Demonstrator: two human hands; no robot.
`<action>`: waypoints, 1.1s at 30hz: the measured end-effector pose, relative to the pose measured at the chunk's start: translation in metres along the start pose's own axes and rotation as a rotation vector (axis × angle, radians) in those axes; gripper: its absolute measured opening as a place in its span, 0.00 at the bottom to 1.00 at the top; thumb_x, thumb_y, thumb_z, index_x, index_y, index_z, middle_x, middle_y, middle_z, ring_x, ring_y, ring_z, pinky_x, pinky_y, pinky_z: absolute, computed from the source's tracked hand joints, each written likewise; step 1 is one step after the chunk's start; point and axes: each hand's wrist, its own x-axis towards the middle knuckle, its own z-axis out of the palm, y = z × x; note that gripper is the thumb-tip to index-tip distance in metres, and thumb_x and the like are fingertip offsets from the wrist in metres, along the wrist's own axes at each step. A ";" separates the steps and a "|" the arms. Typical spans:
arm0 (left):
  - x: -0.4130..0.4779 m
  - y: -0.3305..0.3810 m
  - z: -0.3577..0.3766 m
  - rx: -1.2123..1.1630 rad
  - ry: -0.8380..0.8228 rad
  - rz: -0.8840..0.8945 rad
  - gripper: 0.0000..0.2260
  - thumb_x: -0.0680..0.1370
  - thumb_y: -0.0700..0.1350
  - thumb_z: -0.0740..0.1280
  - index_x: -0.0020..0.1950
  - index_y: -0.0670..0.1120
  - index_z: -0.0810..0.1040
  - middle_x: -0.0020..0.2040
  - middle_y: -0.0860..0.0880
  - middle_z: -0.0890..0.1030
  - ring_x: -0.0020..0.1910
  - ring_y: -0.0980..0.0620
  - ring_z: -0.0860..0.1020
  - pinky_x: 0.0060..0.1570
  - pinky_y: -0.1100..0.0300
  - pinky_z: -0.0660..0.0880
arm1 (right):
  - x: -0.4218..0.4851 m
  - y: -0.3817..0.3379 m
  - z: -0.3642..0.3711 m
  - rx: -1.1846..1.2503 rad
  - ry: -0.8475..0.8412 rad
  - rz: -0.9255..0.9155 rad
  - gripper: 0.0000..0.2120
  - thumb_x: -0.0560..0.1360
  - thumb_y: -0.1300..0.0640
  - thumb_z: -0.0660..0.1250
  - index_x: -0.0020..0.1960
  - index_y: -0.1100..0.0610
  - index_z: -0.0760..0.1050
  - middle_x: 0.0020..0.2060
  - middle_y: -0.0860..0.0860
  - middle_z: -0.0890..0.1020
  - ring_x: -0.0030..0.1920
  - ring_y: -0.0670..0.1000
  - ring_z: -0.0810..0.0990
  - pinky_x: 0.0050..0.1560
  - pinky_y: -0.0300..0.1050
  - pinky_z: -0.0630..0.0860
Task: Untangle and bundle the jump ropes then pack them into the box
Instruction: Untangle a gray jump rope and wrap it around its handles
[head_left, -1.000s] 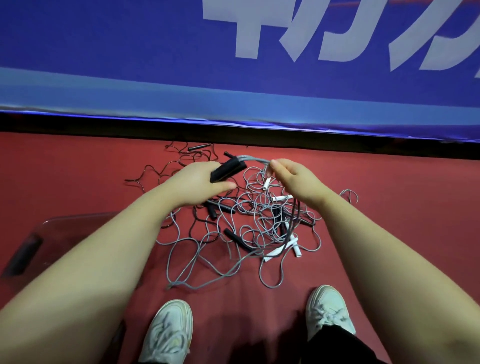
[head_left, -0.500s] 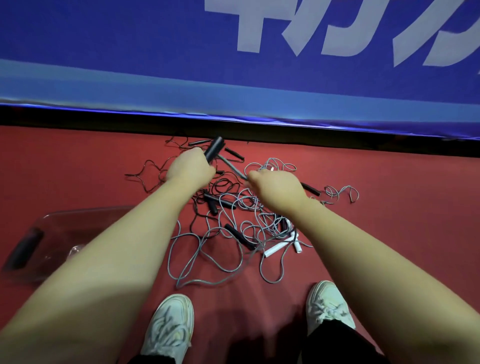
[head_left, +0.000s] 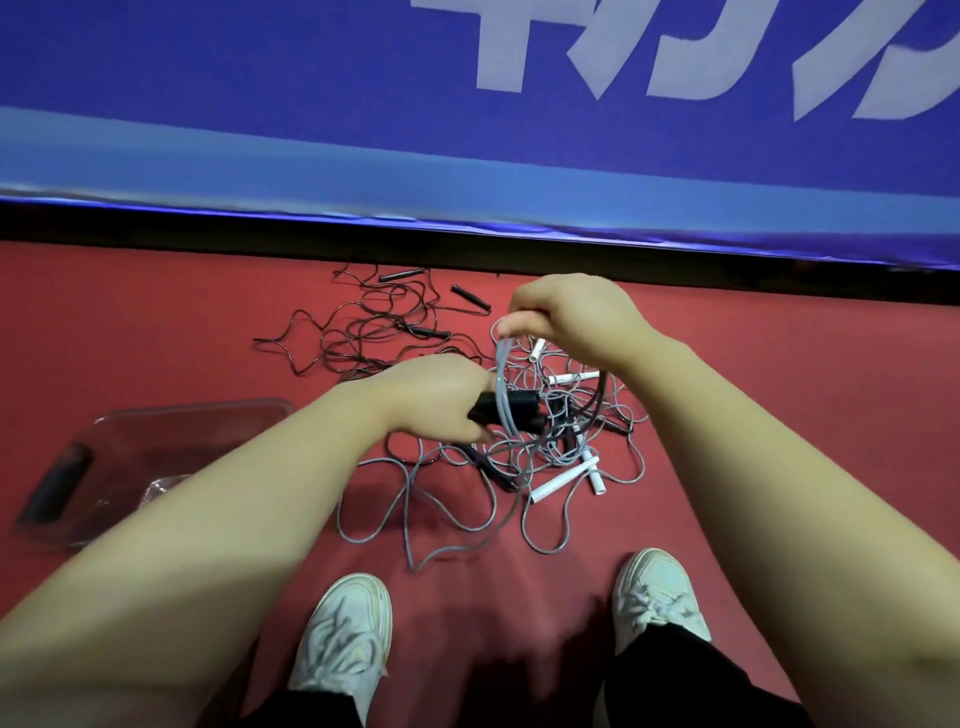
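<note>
1. Grey cord (head_left: 500, 371) hangs in several strands from our right hand (head_left: 576, 317). Its fingertips (head_left: 514, 326) are closed in a pinch on the top of the loops. We hold them high, we judge, so the slack drops straight and does not knot again.
2. Our left hand (head_left: 436, 400) sits just below those fingertips, curled tight round the black handles (head_left: 519, 410), which stick out past the fingers to the right. The cord crosses in front of them. We judge the handles are kept together as the core for winding the bundle.
3. Under both sets of fingers the tangle (head_left: 524, 467) of grey ropes lies on the red floor (head_left: 156, 312), with white handles (head_left: 558, 483) on its near side. The strands we hold lead down into it, so this rope is not yet free.
4. Beyond the left fingers and apart from them, a black rope (head_left: 363, 322) sprawls loose and untouched, its handles scattered.
5. The clear box (head_left: 171, 415) rests well out to the left of the left fingers, partly behind our forearm. We cannot tell whether any rope is packed in it. It seems placed within reach for finished bundles.
6. No finished bundle shows, so we judge the task is at an early stage.
</note>
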 end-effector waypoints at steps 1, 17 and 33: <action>0.000 0.001 -0.002 -0.073 0.033 0.005 0.08 0.74 0.49 0.70 0.44 0.51 0.70 0.35 0.51 0.74 0.37 0.49 0.72 0.37 0.57 0.69 | -0.002 0.003 0.004 0.041 0.010 0.047 0.21 0.75 0.39 0.60 0.46 0.57 0.77 0.40 0.53 0.80 0.43 0.55 0.76 0.37 0.44 0.65; -0.009 -0.013 -0.042 -1.767 0.615 -0.235 0.12 0.74 0.28 0.56 0.47 0.45 0.60 0.28 0.46 0.68 0.21 0.55 0.63 0.21 0.67 0.57 | -0.011 -0.022 0.054 0.435 0.035 0.182 0.15 0.82 0.49 0.50 0.38 0.50 0.64 0.31 0.48 0.71 0.38 0.55 0.71 0.40 0.48 0.65; -0.018 -0.033 -0.025 -0.995 0.506 -0.363 0.08 0.78 0.37 0.64 0.54 0.47 0.71 0.26 0.56 0.77 0.26 0.58 0.71 0.29 0.65 0.68 | -0.005 -0.008 0.036 1.124 -0.260 0.398 0.15 0.83 0.56 0.52 0.45 0.57 0.75 0.21 0.46 0.63 0.22 0.43 0.57 0.23 0.36 0.54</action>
